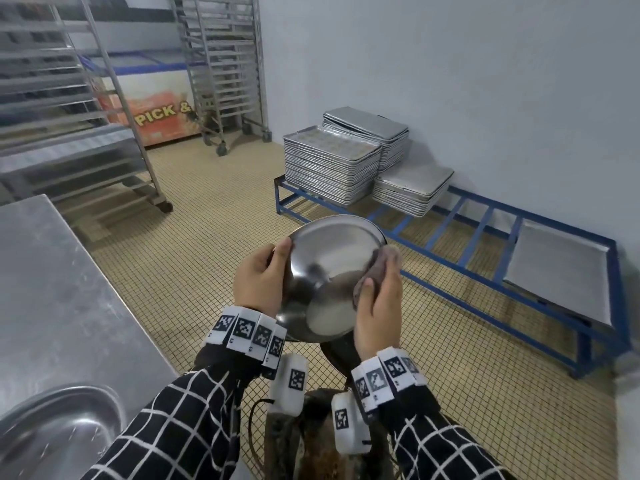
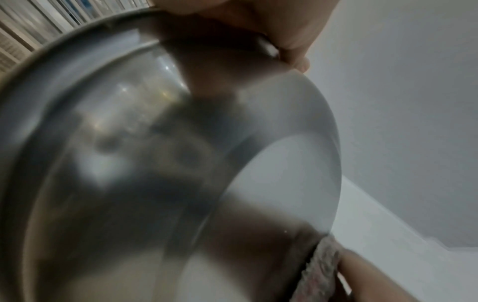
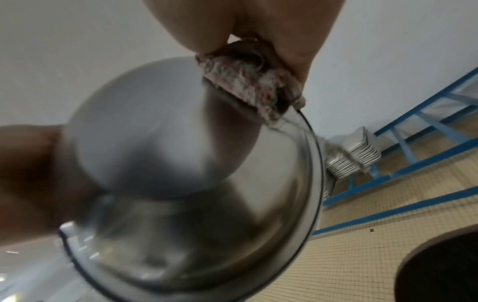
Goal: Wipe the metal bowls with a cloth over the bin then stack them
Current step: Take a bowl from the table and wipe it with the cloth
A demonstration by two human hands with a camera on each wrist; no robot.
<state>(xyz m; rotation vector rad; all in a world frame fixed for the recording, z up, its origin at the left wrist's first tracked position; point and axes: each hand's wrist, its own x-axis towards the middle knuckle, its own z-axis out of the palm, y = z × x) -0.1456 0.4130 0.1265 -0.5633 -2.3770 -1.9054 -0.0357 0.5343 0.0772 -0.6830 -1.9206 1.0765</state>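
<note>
A shiny metal bowl (image 1: 329,271) is held tilted at chest height, its rounded outer side toward me. My left hand (image 1: 259,282) grips its left rim, thumb on the outside. My right hand (image 1: 379,306) pinches a mottled pinkish-grey cloth (image 1: 377,268) over the bowl's right rim. In the left wrist view the bowl (image 2: 155,163) fills the frame, with the cloth (image 2: 320,269) at the lower right edge. The right wrist view has the cloth (image 3: 248,81) folded over the rim of the bowl (image 3: 181,163). A dark bin (image 1: 337,358) sits directly below. A second metal bowl (image 1: 59,431) lies on the steel table.
The steel table (image 1: 52,289) runs along my left. Stacks of baking trays (image 1: 332,161) rest on a low blue frame (image 1: 485,244) by the right wall. Wheeled tray racks (image 1: 221,64) and a chest freezer stand at the back. The floor is tiled.
</note>
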